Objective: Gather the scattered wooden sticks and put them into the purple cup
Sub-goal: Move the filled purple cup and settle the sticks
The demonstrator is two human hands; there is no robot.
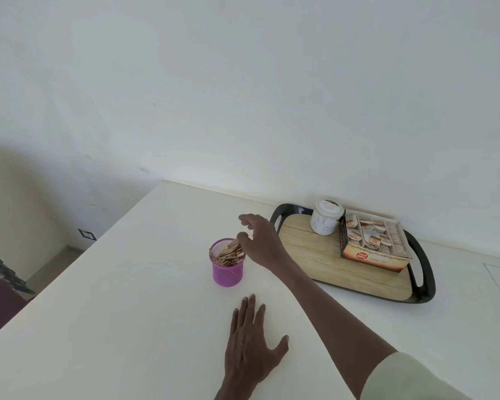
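I see the purple cup standing upright on the white table, with the wooden sticks bunched inside it and leaning toward its right rim. The right hand hovers just above and beside the cup's right edge, fingers loosely spread and relaxed; its thumb sits close to the stick tops, and I cannot tell whether it touches them. The left hand lies flat on the table nearer to me, fingers straight, holding nothing. To the right sits a tray carrying a white jar and a box of tea bags.
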